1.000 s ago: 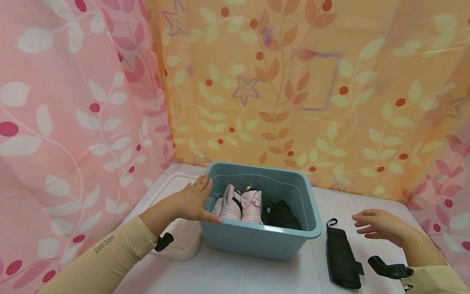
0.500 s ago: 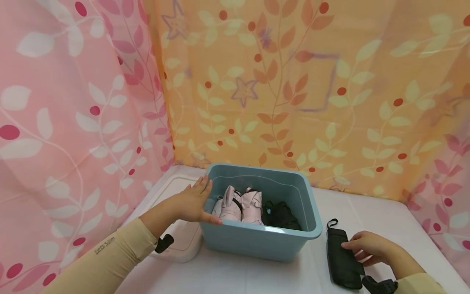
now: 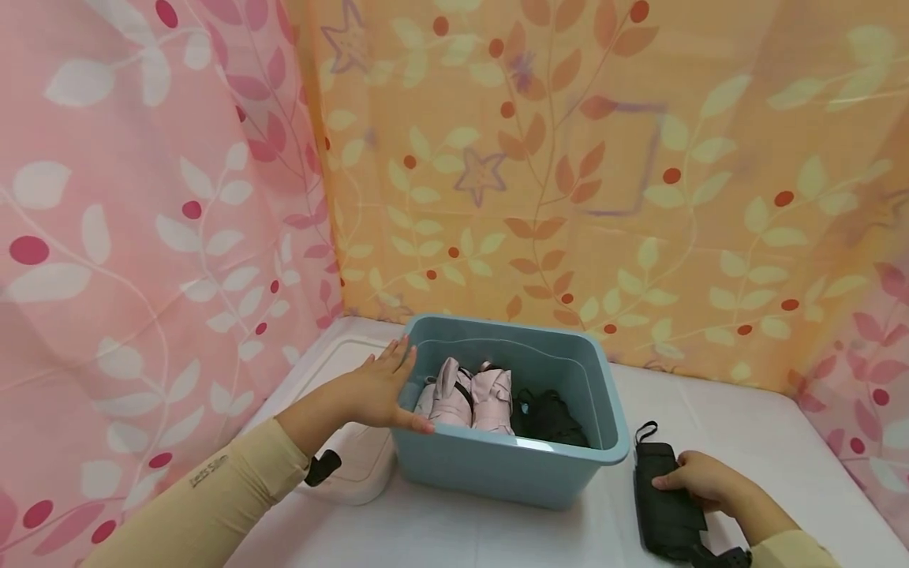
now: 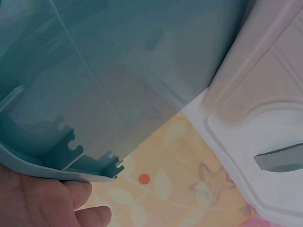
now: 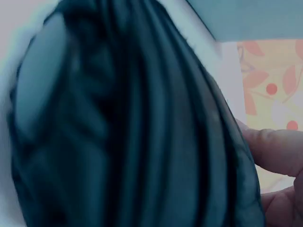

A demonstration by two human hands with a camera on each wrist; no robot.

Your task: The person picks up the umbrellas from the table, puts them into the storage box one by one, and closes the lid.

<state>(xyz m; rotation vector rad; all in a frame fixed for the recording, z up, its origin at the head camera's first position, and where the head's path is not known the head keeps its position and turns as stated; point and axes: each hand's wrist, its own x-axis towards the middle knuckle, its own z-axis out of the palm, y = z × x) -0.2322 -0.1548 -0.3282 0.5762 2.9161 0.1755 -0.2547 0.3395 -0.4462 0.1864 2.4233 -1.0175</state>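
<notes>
A blue plastic storage bin (image 3: 497,477) stands mid-table. My left hand (image 3: 376,398) rests on its left rim with spread fingers, the thumb over the front edge; from the left wrist, fingers (image 4: 45,198) touch the rim's underside. To the right of the bin, my right hand (image 3: 710,483) grips a folded black umbrella (image 3: 655,489) with a wrist loop, thumb on top. Its pleated cloth (image 5: 142,123) fills much of the right wrist view, blurred. Inside the bin, pale pink folded umbrellas (image 3: 491,402) lie beside a bunched black cloth item (image 3: 554,420), whose kind I cannot tell.
A white lid (image 3: 355,469) lies flat to the left of the bin, partly under my left forearm. White cloth (image 3: 483,536) covers the table. An orange patterned curtain (image 3: 568,158) hangs behind, and a pink one (image 3: 142,237) at the left.
My right hand has come down and leftward from beside the black umbrella and has closed around it. The umbrella now looks slightly tipped. My left hand stays on the bin's rim.
</notes>
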